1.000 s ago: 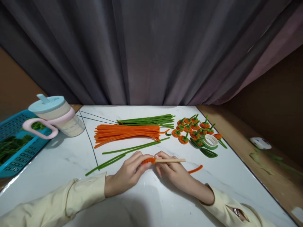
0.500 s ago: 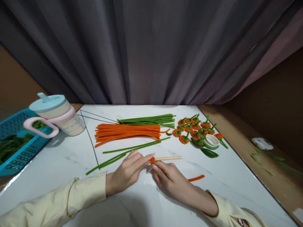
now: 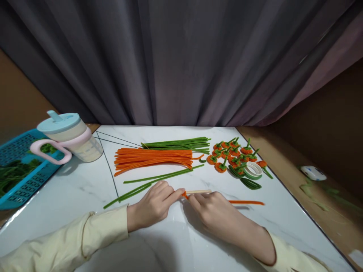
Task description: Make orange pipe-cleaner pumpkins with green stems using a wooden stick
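My left hand point(image 3: 154, 206) is closed in a pinch at the left end of a thin wooden stick point(image 3: 202, 192), where a bit of orange is wound on. From there an orange pipe cleaner point(image 3: 246, 202) runs into my right hand point(image 3: 215, 213), whose fingers are closed on it. Its free length sticks out to the right past my knuckles. My right fingers partly cover the stick. Just beyond my hands lie several loose green pipe cleaners point(image 3: 136, 193) and a thick bundle of orange pipe cleaners point(image 3: 153, 158).
Behind the orange bundle is a green pipe cleaner bundle point(image 3: 181, 143). Several small orange and green persimmon shapes point(image 3: 220, 167) cluster at the right, beside a roll of tape point(image 3: 253, 169). A lidded cup point(image 3: 82, 143) and a blue basket point(image 3: 34, 187) stand left. A grey curtain point(image 3: 176, 64) hangs behind.
My right hand has turned knuckles-up and shifted slightly right. The pipe cleaner's free end now reaches farther right, and less of the stick shows. My left hand keeps nearly the same place.
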Available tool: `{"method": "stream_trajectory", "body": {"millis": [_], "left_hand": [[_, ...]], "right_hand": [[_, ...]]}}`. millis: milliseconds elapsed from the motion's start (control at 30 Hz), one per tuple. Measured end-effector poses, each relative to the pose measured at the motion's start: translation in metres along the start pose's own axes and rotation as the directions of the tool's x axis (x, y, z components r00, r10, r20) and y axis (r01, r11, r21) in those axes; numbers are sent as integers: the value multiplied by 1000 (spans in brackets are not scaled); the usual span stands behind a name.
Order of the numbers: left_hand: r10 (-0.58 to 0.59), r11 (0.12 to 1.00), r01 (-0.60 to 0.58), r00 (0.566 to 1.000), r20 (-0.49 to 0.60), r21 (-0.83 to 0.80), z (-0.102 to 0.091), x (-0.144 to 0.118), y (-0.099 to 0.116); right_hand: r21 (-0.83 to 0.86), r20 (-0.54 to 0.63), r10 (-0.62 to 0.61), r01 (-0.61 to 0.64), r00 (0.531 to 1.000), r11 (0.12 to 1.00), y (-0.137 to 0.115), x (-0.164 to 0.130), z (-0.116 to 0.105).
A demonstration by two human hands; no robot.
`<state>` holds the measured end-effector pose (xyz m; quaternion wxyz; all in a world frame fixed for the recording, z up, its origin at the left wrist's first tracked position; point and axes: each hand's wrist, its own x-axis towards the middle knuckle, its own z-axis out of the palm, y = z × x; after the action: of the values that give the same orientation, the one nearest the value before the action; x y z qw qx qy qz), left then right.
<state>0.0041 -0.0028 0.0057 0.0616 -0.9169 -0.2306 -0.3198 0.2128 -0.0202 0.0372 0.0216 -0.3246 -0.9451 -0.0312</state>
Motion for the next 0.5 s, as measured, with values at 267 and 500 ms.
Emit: {"method": "stream_trajectory", "body": {"millis": [267, 500], "left_hand": [[30, 987, -31, 1000, -8, -160, -3, 3, 3], [18, 921, -67, 992, -129, -384, -4, -2, 7]], "right_hand": [[-3, -83, -146, 146, 986, 989, 22, 0, -13], [840, 111, -132, -22, 985, 542, 35, 8, -8]]}}
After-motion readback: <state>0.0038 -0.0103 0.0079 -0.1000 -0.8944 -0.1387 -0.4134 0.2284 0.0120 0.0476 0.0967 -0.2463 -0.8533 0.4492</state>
